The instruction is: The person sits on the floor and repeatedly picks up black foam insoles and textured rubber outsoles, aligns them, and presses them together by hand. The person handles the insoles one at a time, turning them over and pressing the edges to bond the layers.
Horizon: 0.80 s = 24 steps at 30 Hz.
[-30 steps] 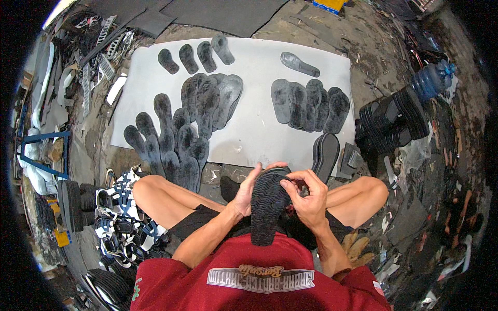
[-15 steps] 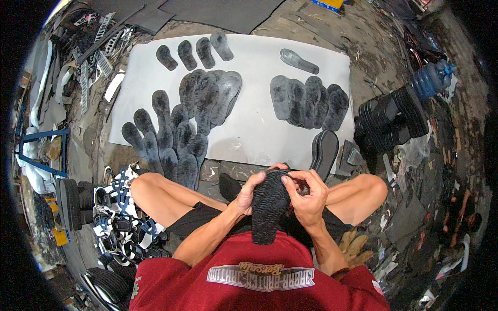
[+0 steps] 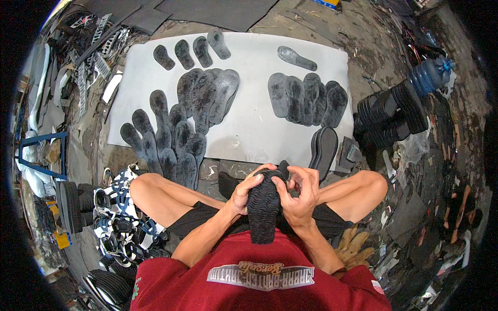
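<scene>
A black sandal sole with a wavy-ridged tread faces up, held between my two hands just in front of my red shirt. My left hand wraps its left edge, thumb on the tread and fingers underneath. My right hand pinches the far right part, its thumb pressed on the tread and fingers bent. A dark flap shows between the hands at the far end; whether it belongs to this sole I cannot tell. Beyond my right hand, a small stack of black soles leans at the sheet's near edge.
A white sheet carries several dark insole-shaped pieces in groups. Strapped sandal uppers pile up by my left knee. On the right lie stacked black soles, a blue water bottle and a work glove.
My right hand has shifted slightly left and its fingers have bent at the sole's far end. A dark flap now shows there. The left hand still holds the sole's left edge.
</scene>
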### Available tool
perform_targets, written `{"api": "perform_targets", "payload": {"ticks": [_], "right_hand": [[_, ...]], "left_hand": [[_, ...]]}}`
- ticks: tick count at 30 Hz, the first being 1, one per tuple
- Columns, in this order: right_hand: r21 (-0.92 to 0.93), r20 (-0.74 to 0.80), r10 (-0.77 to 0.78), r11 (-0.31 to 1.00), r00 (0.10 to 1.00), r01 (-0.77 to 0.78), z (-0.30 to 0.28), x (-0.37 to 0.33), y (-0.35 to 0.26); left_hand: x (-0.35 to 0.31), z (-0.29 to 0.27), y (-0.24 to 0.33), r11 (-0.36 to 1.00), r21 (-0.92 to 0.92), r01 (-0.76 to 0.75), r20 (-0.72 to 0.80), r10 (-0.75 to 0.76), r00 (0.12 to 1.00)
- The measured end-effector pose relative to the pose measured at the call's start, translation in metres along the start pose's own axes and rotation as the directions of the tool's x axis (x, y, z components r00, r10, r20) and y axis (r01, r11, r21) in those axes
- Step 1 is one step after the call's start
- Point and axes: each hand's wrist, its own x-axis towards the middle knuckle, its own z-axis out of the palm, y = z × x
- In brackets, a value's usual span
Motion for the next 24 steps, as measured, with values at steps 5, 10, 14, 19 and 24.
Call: {"api": "perform_targets", "payload": {"ticks": [5, 10, 14, 19, 24], "right_hand": [[0.04, 0.131, 0.068, 0.996, 0.989, -0.073, 0.009, 0.002, 0.001], [0.111, 0.167, 0.1, 0.987, 0.981, -0.119, 0.01, 0.011, 0.004], [0.143, 0.169, -0.032, 0.99, 0.985, 0.007, 0.01, 0.033, -0.026], [0.177, 0.08, 0.03, 0.983, 0.996, -0.044, 0.027, 0.071, -0.041], [0.136, 0.08, -0.143, 0.982, 0.987, 0.131, 0.035, 0.075, -0.018]], "left_hand": [[0.006, 0.011, 0.016, 0.826, 0.554, -0.104, -0.007, 0.13, 0.991], [-0.004, 0.067, 0.043, 0.387, 0.906, -0.173, 0.041, 0.327, 0.944], [0.001, 0.108, 0.051, -0.101, 0.992, -0.073, 0.122, 0.662, 0.74], [0.034, 0.097, 0.045, -0.222, 0.954, -0.201, 0.295, 0.81, 0.507], [0.046, 0.093, 0.05, -0.048, 0.961, -0.273, 0.189, 0.833, 0.52]]}}
